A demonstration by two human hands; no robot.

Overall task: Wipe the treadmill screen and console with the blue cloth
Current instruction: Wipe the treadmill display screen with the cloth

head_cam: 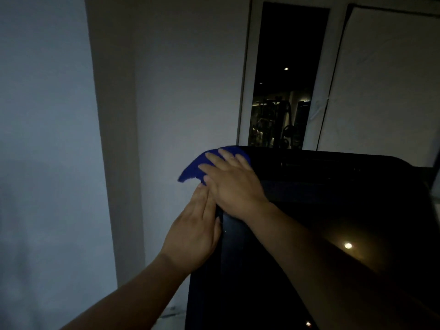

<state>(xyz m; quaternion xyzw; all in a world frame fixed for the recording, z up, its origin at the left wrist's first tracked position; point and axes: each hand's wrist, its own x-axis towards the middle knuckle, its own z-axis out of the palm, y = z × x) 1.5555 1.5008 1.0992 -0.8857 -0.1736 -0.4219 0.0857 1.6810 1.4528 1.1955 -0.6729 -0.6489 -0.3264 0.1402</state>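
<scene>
Blue cloth [193, 169] lies under flat right hand [234, 185]; flat left hand [194, 236] touches screen [285, 263] edge.

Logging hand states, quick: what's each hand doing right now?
Left hand: open, straight fingers resting on the screen's left edge.
Right hand: open, pressing the blue cloth flat on its top corner.

- No text, label, brand, number or sign can be read anywhere in the dim view.
- The treadmill screen [357, 208] is dark, with only reflected light spots and no legible characters.
</scene>
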